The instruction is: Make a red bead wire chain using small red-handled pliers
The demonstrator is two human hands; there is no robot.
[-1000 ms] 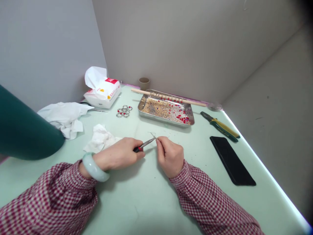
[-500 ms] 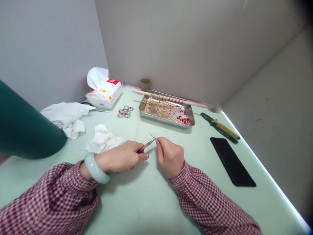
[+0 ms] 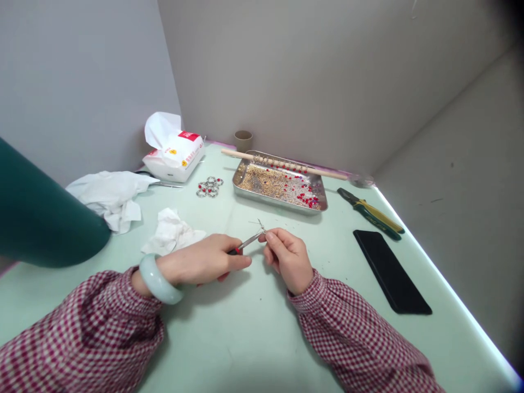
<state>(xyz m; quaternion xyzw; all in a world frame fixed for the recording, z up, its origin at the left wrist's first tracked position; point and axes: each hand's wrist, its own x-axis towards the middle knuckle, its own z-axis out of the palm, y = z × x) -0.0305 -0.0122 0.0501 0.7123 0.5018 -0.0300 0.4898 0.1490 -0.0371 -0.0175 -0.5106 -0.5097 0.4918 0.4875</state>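
Note:
My left hand [image 3: 208, 257] is closed round the handles of small pliers [image 3: 249, 240], their slim metal jaws pointing right. Between thumb and forefinger of my right hand [image 3: 287, 255] is pinched a thin wire piece [image 3: 262, 226], its fine ends sticking up and to the left. The plier tips meet the wire right at my right fingertips; whether the jaws clamp it is too small to make out. Several silver rings with red beads [image 3: 209, 187] lie in a cluster beyond my left hand.
A metal tray [image 3: 278, 203] of gold, clear and red beads stands behind, a wooden stick [image 3: 233, 154] with rings across it. Cutting pliers [image 3: 370, 214] and a black case [image 3: 391, 273] lie right. Left are crumpled tissue [image 3: 172, 233], a tissue pack [image 3: 176, 155] and a green cylinder [image 3: 45, 213].
My right hand has turned, showing more of its thumb and fingers, and the wire ends now point more upward. The left hand with the pliers has hardly moved.

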